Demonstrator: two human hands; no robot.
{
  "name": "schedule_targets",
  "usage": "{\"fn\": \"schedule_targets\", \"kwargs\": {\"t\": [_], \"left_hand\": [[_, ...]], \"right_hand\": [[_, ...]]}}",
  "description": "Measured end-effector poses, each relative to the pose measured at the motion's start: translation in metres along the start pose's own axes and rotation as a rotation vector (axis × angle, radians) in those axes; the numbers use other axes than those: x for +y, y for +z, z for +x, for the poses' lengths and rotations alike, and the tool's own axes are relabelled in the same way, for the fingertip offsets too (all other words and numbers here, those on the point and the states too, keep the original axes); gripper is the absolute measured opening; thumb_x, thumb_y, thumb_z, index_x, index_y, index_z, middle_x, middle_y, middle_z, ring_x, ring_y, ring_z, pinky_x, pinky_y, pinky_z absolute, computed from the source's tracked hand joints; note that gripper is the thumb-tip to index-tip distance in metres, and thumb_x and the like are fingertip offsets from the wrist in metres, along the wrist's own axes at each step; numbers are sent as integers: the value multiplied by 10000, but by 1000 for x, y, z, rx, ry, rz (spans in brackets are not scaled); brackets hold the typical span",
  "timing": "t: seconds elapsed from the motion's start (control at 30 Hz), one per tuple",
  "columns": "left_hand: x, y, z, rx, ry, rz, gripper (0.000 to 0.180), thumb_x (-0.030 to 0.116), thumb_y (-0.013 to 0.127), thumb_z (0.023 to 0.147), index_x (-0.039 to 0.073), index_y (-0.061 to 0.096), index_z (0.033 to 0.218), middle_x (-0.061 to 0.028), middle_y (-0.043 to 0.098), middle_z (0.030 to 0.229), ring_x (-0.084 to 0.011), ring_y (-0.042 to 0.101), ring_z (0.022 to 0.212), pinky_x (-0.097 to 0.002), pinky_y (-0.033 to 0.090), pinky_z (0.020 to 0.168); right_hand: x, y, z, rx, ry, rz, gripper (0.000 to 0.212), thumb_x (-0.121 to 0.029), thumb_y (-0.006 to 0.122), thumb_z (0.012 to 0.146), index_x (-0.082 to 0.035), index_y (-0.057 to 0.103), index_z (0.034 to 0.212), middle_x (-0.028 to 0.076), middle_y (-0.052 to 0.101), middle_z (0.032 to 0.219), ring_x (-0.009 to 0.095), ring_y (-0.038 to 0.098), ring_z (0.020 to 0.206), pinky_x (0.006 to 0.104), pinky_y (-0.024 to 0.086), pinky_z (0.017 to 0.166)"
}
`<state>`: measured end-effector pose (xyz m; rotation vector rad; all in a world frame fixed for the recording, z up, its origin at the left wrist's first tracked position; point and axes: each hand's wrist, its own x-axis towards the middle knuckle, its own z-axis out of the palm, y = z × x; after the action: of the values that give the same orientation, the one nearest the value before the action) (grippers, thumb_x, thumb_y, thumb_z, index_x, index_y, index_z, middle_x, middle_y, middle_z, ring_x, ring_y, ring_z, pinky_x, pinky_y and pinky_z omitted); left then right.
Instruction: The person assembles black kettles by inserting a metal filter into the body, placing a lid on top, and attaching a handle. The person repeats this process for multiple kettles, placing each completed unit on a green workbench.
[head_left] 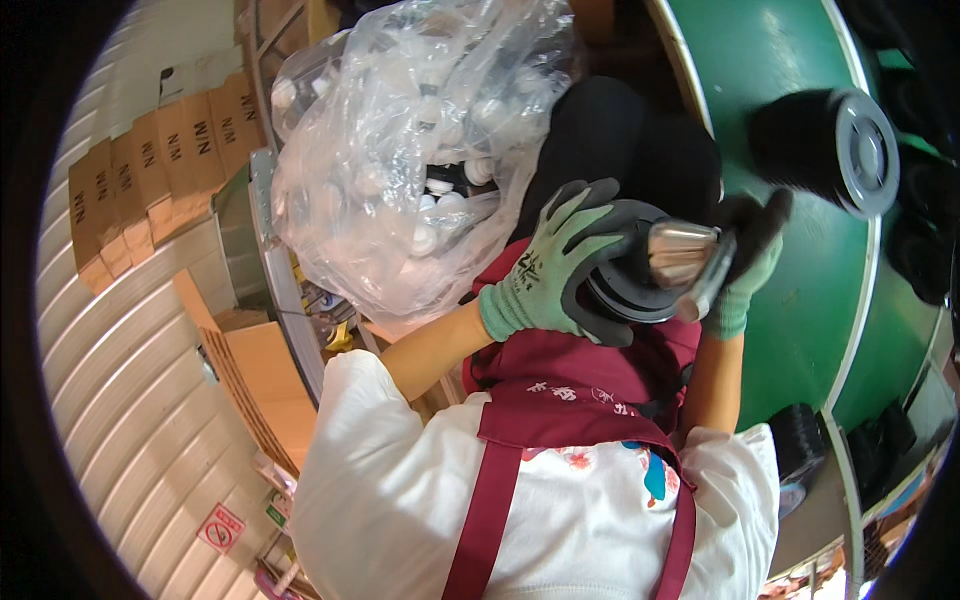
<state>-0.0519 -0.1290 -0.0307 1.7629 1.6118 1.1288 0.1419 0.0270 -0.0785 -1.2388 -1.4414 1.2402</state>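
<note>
Part, black and round, is gripped in the left hand, right of the bag; a shiny piece, kind unclear, is gripped beside it by the right hand. Two-handed work seems in hand; firm bracing is called for.

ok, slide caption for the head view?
Gloved left hand gripping a round black part, gloved right hand holding a shiny metallic object, clear plastic bag at left.

two gloved hands, one clear bag
</note>
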Motion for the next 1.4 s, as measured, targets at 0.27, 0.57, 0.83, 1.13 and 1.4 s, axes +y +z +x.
{"fn": "schedule_targets", "kwargs": {"t": [0.27,0.57,0.83,1.13,1.4], "left_hand": [[-1,32,1,126,38,-46,684,383,979,538,99,687,1086,-99,617,1232,-400,527,1238,-544,432,1090],[-5,36,-6,182,64,-49,611,314,965,519,103,705,1030,-83,637,1128,-365,542,1163,-517,452,1046],[58,7,40,335,19,-696,446,342,821,846,95,631,1165,-126,642,1253,-313,591,1202,-585,444,1096],[26,142,15,188,-568,-649,570,193,690,1014,21,419,1485,-112,550,1380,-232,564,1254,-383,421,1132],[-218,-24,-128,631,-952,187,315,240,721,888,13,713,1107,-181,757,1033,-304,724,943,-402,563,850]], "right_hand": [[101,-274,-59,422,539,64,526,-536,479,1075,-49,671,1020,-24,524,742,118,442,562,259,331,526],[77,-270,-48,640,223,-1631,583,-536,588,1028,-2,646,1255,126,631,998,235,616,957,400,508,886],[-77,-132,-80,-567,-89,-152,1090,-424,907,710,-58,378,1590,220,327,1649,363,311,1534,465,260,1246],[6,-244,-158,71,161,-186,779,-338,861,839,56,547,1433,122,640,1328,254,601,1186,397,476,1037],[-9,-189,-77,268,334,-4,534,-316,646,1037,0,546,1456,159,689,1287,287,680,1172,393,592,927]]}}
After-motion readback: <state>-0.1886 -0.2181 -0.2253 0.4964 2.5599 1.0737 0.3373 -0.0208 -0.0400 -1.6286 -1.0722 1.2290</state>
